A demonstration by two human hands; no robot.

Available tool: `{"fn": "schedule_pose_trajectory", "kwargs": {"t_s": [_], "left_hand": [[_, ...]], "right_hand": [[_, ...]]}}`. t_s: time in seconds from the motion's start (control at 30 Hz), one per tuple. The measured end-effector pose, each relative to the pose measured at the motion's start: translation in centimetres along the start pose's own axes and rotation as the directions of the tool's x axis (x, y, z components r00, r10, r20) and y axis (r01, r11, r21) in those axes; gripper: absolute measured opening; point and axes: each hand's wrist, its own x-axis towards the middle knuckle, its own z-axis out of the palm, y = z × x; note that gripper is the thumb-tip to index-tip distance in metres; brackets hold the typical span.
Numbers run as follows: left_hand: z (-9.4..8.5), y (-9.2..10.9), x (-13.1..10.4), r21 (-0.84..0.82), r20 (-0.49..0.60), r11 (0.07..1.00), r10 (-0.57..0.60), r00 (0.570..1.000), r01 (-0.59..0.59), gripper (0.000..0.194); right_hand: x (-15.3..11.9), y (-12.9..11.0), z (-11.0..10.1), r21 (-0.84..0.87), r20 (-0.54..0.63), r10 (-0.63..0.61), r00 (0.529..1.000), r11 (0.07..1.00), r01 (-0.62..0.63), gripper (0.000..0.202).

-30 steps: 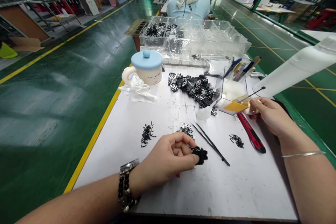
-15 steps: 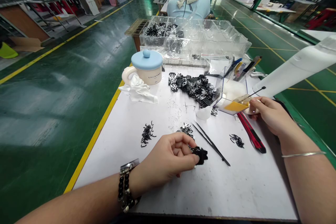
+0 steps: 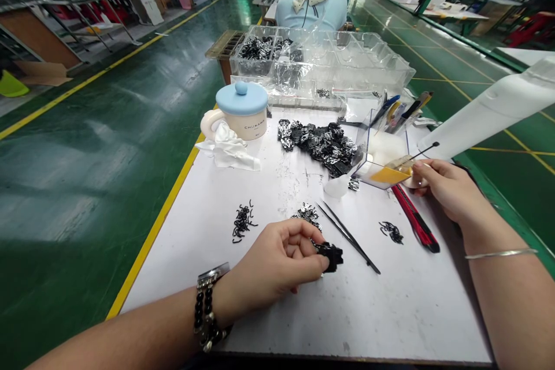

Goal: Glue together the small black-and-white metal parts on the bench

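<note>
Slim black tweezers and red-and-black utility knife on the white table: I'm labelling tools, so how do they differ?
Colour: the slim black tweezers are dark throughout; the red-and-black utility knife is largely red.
Shape: the tweezers have two thin arms, parted at the tips; the knife has one broader body.
Place: the tweezers lie nearer the left hand, the knife nearer the right hand.
Shared: both lie slanted on the white table.
</note>
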Motion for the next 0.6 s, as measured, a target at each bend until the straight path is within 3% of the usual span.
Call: {"fn": "schedule_pose_trajectory", "kwargs": {"t_s": [0.33, 0.6], "left_hand": [[0.01, 0.11, 0.15, 0.006, -0.002, 1.000, -0.002, 1.000, 0.002, 0.020], [0.01, -0.07, 0.24, 0.007, 0.003, 1.000, 0.009, 1.000, -0.009, 0.021]], "right_hand": [[-0.49, -0.40, 0.14, 0.112, 0.092, -0.002, 0.996, 0.994, -0.009, 0.032], [-0.84, -0.60, 0.22, 0.037, 0.041, -0.026, 0.999, 0.999, 0.024, 0.030]]}}
